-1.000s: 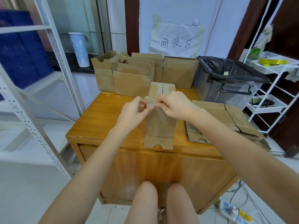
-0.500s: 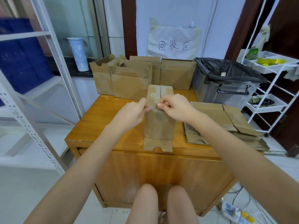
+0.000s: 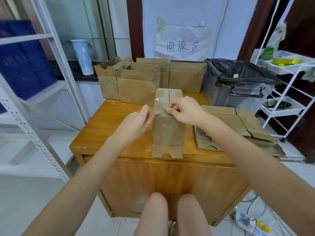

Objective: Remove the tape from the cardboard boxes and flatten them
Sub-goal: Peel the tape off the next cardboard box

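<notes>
Pinching clear tape strip [image 3: 161, 111] between both hands: left hand [image 3: 136, 122] gripping left end, right hand [image 3: 185, 110] gripping right end, atop flattened cardboard box [image 3: 167, 132] on wooden table [image 3: 110, 120].

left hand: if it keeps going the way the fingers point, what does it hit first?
The left hand points right and slightly away, its fingertips at the clear tape on the flattened box. It would likely meet that tape and box edge first, then the right hand just beyond. Depth is uncertain.
</notes>
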`<action>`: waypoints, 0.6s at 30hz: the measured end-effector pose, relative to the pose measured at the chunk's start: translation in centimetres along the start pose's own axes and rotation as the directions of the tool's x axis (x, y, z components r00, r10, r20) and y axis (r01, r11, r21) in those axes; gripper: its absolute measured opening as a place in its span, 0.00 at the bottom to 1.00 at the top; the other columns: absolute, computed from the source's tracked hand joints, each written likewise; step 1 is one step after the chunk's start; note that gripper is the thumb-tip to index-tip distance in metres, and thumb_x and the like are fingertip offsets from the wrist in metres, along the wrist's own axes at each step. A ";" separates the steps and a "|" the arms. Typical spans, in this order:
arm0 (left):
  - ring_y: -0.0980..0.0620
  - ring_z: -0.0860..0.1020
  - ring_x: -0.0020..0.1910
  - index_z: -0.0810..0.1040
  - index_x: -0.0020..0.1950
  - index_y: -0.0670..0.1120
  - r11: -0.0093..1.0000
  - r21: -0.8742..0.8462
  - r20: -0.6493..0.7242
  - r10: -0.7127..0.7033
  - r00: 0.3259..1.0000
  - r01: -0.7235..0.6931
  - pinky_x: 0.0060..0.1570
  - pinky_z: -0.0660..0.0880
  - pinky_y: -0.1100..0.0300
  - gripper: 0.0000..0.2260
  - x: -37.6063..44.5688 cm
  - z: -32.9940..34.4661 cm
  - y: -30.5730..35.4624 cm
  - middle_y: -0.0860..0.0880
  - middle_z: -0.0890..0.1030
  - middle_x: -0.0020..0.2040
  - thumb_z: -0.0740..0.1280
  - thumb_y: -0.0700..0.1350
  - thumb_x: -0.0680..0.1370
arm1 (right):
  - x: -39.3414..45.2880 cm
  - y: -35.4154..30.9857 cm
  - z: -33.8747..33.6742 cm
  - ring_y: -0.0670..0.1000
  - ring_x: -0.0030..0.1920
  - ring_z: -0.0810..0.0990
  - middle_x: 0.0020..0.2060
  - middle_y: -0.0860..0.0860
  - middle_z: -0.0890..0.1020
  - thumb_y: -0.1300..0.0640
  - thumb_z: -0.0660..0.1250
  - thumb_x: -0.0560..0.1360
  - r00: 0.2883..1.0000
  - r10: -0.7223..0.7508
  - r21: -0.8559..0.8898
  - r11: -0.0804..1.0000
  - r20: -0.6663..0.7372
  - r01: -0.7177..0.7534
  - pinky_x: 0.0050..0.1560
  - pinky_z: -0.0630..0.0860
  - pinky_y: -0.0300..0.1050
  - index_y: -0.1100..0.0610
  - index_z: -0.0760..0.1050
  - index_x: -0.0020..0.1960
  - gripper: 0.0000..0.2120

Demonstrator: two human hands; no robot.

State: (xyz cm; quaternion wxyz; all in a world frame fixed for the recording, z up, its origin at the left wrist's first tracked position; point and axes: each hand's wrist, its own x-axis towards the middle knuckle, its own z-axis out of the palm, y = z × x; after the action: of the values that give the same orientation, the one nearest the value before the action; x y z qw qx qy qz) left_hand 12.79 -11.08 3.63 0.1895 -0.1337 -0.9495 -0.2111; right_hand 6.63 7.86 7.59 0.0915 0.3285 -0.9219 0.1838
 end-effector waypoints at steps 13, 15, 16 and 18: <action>0.45 0.82 0.51 0.75 0.57 0.39 0.997 -0.079 -0.109 -0.026 0.994 0.017 0.48 0.78 0.47 0.09 0.2 0.9 -0.3 0.43 0.83 0.52 0.63 0.43 0.81 | -0.1 0.3 0.4 0.50 0.39 0.80 0.35 0.49 0.83 0.52 0.61 0.80 0.999 -0.031 0.009 0.999 -0.026 0.031 0.45 0.76 0.48 0.53 0.75 0.47 0.07; 0.43 0.82 0.46 0.74 0.56 0.38 1.000 -0.006 -0.154 0.000 0.988 -0.001 0.44 0.78 0.46 0.08 0.2 1.1 0.1 0.42 0.83 0.48 0.63 0.42 0.80 | -0.1 0.3 0.4 0.49 0.38 0.79 0.35 0.48 0.83 0.52 0.62 0.80 0.999 -0.035 0.010 0.999 -0.033 0.035 0.44 0.76 0.47 0.53 0.75 0.46 0.07; 0.42 0.82 0.43 0.74 0.54 0.38 1.000 0.018 -0.181 0.003 0.983 0.001 0.42 0.78 0.45 0.08 0.3 1.2 0.2 0.42 0.83 0.46 0.64 0.42 0.80 | -0.1 0.2 0.4 0.49 0.38 0.79 0.35 0.48 0.83 0.53 0.62 0.80 0.999 -0.036 0.010 0.999 -0.035 0.037 0.44 0.76 0.46 0.53 0.75 0.46 0.07; 0.41 0.82 0.40 0.75 0.52 0.37 0.999 0.044 -0.222 0.004 0.975 0.006 0.38 0.78 0.45 0.07 0.3 1.6 0.3 0.41 0.83 0.42 0.65 0.40 0.78 | -0.1 0.2 0.5 0.49 0.37 0.79 0.35 0.48 0.83 0.53 0.62 0.80 0.998 -0.042 0.007 0.999 -0.036 0.043 0.43 0.76 0.47 0.53 0.75 0.46 0.07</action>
State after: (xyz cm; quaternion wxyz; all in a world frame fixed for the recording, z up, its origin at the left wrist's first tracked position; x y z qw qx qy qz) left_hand 12.18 -10.02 2.49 0.2974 -0.1046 -0.9269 -0.2036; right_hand 6.57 7.87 7.00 0.1108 0.3451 -0.9122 0.1913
